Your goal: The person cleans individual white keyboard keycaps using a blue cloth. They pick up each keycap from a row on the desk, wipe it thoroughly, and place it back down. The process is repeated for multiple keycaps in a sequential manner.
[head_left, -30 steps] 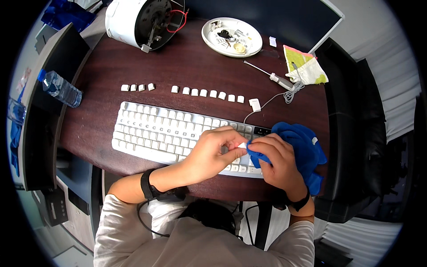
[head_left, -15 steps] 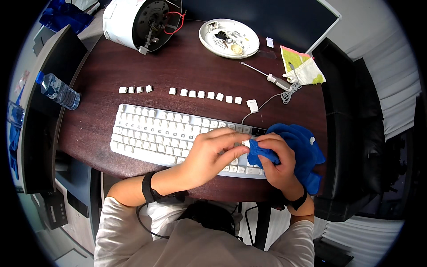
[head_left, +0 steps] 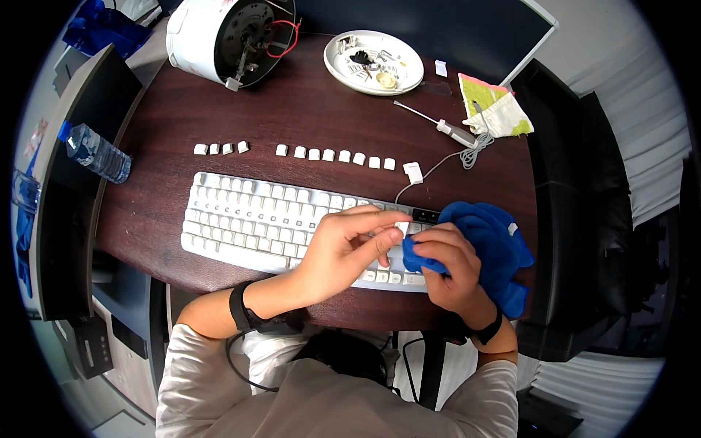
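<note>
Between the thumb and fingers of my left hand (head_left: 350, 244) is a small white keycap (head_left: 401, 228), held above the right part of a white keyboard (head_left: 241, 212). My right hand (head_left: 454, 266) pinches a corner of a blue cloth (head_left: 482, 237) beside the keycap. The rest of that cloth lies bunched at the keyboard's right end. One row of the keyboard shows bare switches where keycaps are off. Several loose white keycaps (head_left: 328, 155) stand in a line behind the keyboard, with a smaller group (head_left: 215, 149) farther left.
At the back are an opened white appliance (head_left: 193, 44) with a red wire and a white plate (head_left: 339, 73) of small parts. A screwdriver (head_left: 456, 133), coiled grey cable (head_left: 475, 153) and patterned cloth (head_left: 504, 117) lie at the right. A water bottle (head_left: 98, 152) stands left, near a monitor-side shelf.
My left fingers have turned the keycap more upright and hold it slightly higher. My right fingers have shifted on the cloth, curling over its corner.
</note>
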The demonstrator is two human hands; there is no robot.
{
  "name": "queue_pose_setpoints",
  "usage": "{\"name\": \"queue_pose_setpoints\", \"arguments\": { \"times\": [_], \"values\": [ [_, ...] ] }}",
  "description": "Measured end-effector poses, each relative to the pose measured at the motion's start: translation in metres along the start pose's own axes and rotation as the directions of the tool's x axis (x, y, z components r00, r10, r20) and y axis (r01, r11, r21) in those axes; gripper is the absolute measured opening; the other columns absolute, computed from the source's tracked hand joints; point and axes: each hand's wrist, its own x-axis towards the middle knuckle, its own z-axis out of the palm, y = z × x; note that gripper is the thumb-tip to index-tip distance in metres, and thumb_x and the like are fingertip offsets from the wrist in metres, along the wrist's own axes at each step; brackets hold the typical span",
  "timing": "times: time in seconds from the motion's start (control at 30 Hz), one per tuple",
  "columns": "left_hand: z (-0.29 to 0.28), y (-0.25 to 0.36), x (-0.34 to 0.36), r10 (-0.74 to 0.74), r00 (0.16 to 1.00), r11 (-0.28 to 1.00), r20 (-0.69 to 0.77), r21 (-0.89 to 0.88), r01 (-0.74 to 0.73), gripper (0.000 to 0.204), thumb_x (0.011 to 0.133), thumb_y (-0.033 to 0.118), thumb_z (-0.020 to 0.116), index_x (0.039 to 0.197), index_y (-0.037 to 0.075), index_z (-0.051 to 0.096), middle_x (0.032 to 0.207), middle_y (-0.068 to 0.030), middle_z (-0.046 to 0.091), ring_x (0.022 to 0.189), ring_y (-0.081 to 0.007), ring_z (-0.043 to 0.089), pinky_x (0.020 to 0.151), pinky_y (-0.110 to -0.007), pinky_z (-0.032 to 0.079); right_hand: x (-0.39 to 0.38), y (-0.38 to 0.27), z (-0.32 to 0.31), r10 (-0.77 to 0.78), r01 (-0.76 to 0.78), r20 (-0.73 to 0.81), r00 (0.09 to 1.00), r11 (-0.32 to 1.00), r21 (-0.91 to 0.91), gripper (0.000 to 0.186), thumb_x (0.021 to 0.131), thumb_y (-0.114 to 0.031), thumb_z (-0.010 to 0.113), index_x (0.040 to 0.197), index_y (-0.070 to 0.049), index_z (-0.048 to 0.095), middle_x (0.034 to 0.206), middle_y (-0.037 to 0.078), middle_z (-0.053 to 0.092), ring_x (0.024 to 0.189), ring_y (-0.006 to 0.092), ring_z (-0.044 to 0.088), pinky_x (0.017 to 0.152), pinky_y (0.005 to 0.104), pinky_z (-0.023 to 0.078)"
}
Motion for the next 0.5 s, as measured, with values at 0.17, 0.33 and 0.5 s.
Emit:
{"name": "queue_pose_setpoints", "arguments": {
  "times": [0.17, 0.33, 0.5],
  "values": [
    [0.0014, -0.0035, -0.0011, -0.033, 0.998, 0.998, 0.057, -0.05, 0.036, 0.023, 0.091, 0.006, 0.057, 0.111, -0.004, 0.062, 0.088, -0.0079, 0.059, 0.064, -0.0097, 0.058, 0.059, -0.022, 0.049, 0.001, -0.0007, -0.0015, 0.03, -0.032, -0.081, 0.996, 0.999, -0.02, 0.032, 0.07, 0.01, 0.063, 0.1, -0.001, 0.059, 0.1, 0.014, 0.063, 0.08, 0.0267, 0.061, 0.068, 0.0328, 0.05],
    [0.0031, -0.003, -0.0023, 0.014, 0.995, 0.997, 0.099, 0.072, -0.022, 0.025, 0.09, 0.005, 0.058, 0.113, -0.004, 0.062, 0.089, -0.0082, 0.059, 0.064, -0.009, 0.057, 0.057, -0.021, 0.049, 0.0011, -0.0004, 0.001, 0.011, -0.013, -0.063, 0.998, 0.999, -0.036, 0.036, 0.068, 0.011, 0.065, 0.101, -0.001, 0.059, 0.1, 0.014, 0.063, 0.08, 0.0268, 0.061, 0.067, 0.0323, 0.05],
    [0.0079, -0.0025, -0.0033, 0.077, 0.991, 0.987, 0.108, 0.131, -0.091, 0.026, 0.088, 0.002, 0.06, 0.113, -0.005, 0.061, 0.092, -0.0087, 0.059, 0.064, -0.0093, 0.059, 0.058, -0.021, 0.051, 0.0017, -0.0013, 0.0018, 0.022, -0.026, -0.063, 0.998, 0.998, -0.063, 0.038, 0.067, 0.011, 0.065, 0.102, -0.001, 0.059, 0.099, 0.014, 0.062, 0.08, 0.0274, 0.061, 0.067, 0.033, 0.05]
  ]
}}
